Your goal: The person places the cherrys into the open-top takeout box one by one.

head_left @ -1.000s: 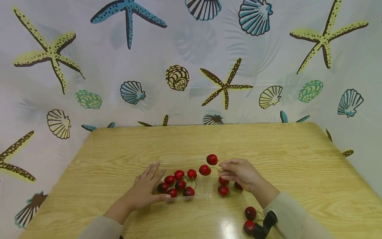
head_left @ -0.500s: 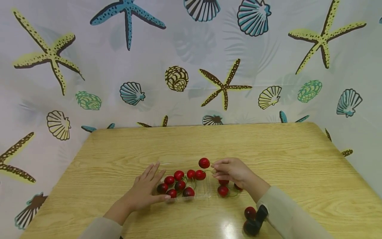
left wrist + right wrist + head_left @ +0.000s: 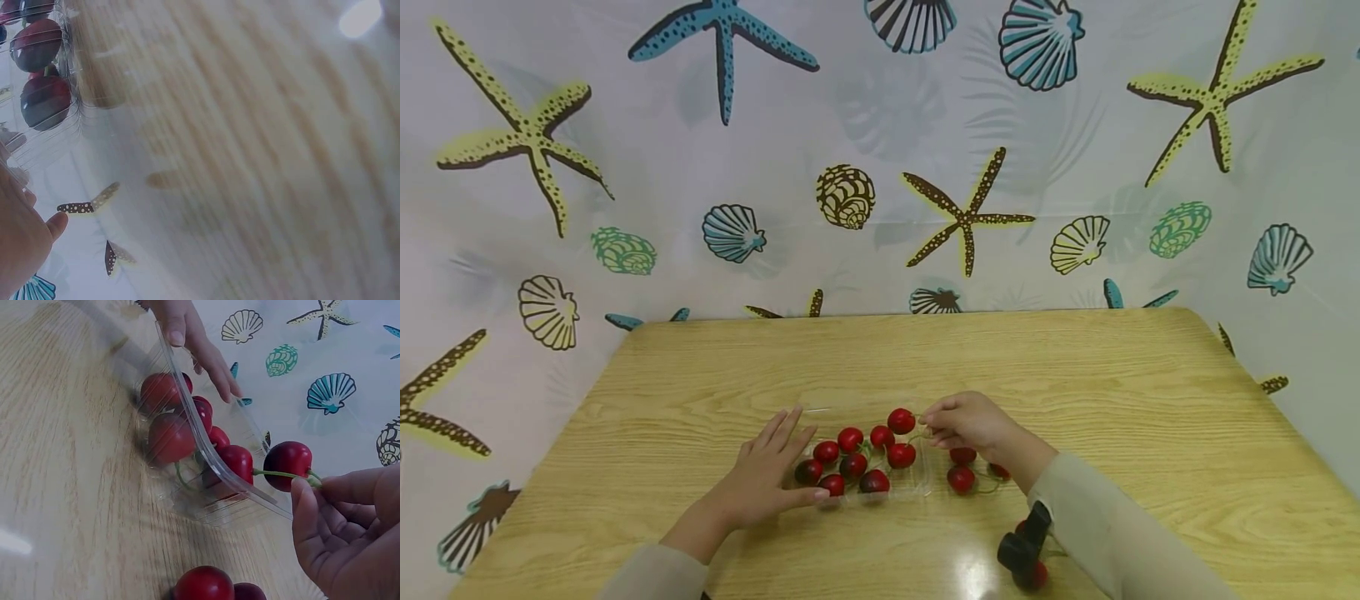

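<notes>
My right hand (image 3: 973, 421) pinches the joined green stems (image 3: 281, 474) of a pair of red cherries between thumb and fingers. One cherry (image 3: 901, 455) of this pair hangs inside the right part of a clear plastic box (image 3: 917, 479); the other cherry (image 3: 901, 421) is slightly higher, by the far rim. Several dark red cherries (image 3: 852, 465) lie in the box's left and middle. At its left end rests my left hand (image 3: 767, 483), fingers extended along the side and thumb at the front edge. The left wrist view catches only part of that hand (image 3: 22, 244), beside the box wall (image 3: 75, 94).
Right of the box, under my right hand, lie several loose cherries (image 3: 961, 478). Nearer the front, more cherries (image 3: 1033, 575) are partly hidden by the black wrist camera (image 3: 1018, 550). A patterned cloth (image 3: 865, 275) hangs behind the wooden table (image 3: 700, 358).
My right hand has moved left and the cherry pair has come down from above the box's right end into its right part. My left hand has stayed in place.
</notes>
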Demonstrator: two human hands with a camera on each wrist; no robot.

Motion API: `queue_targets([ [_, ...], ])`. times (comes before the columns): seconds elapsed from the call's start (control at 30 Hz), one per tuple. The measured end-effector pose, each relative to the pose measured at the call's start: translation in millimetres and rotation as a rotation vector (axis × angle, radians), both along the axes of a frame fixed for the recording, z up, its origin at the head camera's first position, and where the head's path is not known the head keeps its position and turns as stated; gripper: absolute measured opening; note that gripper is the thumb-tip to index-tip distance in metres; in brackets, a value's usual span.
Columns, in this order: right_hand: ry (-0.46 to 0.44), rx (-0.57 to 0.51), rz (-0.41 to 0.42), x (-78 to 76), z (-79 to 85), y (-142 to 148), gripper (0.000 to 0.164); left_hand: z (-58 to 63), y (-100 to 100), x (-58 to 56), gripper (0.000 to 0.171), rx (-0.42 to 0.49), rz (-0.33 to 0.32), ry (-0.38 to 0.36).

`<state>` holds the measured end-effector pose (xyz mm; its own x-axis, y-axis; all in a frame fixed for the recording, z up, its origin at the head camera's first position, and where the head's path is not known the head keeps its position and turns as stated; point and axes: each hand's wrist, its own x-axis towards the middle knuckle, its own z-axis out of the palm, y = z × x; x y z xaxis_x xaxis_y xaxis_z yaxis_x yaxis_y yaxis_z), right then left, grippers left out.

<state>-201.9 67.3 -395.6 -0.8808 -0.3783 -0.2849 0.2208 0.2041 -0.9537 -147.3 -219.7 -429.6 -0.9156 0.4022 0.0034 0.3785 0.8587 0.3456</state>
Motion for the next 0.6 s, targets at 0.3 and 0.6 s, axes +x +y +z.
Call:
queue_targets([
  [0.3,0.099,0.196,0.098,-6.0,3.5,-12,0.017,0.1,0,0.9,0.088,0.007,0.006,-0.007],
  [0.6,0.179,0.302,0.21,-11.6,8.0,-21,0.015,-0.2,0,0.9,0.089,-0.001,0.003,0.001],
])
